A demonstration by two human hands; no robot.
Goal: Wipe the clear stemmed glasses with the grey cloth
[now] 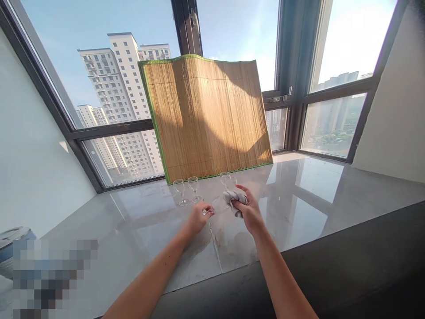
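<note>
Five wine glasses total: four standing on the counter (299,208), one in the left hand (198,217) by its foot, pointing at 2 o'clock into the right hand (247,210), closed around a cloth (232,196).

The sill (315,195) across the middle of the frame looks like polished stone, pale grey, glossy enough to mirror the window. Its front edge, lower right, is darker and matt. The mat (206,117) at upper centre is thin bamboo slats, ribbed and matt, edged in green cloth. The glasses (181,191) at centre are clear, smooth glass. The cloth (234,198) in the right hand (250,215) is soft grey fabric, crumpled. The frame (295,66) at upper right is dark, smooth metal.
</note>
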